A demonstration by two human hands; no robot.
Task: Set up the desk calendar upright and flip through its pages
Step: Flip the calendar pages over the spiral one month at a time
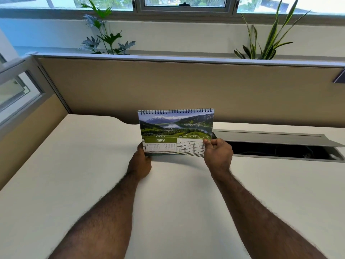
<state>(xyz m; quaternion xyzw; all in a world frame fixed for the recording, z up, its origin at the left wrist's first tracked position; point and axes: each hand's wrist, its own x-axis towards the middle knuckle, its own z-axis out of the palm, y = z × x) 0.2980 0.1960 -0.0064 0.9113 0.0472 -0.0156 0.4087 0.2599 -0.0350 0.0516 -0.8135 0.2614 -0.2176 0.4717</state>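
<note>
The desk calendar (pixel 175 131) stands upright on the white desk (pixel 84 174), its black spiral binding on top. It shows the MAY page, with a lake and mountain photo above a date grid. My left hand (pixel 140 163) grips the calendar's lower left corner. My right hand (pixel 217 156) pinches the lower right corner of the front page between thumb and fingers, and that corner curls slightly off the pages behind it. The calendar's base is hidden behind my hands.
A tan partition panel (pixel 186 86) rises right behind the calendar. An open cable tray (pixel 280 148) with a raised grey lid cuts into the desk to the right. Potted plants (pixel 104 34) stand behind the partition under the windows.
</note>
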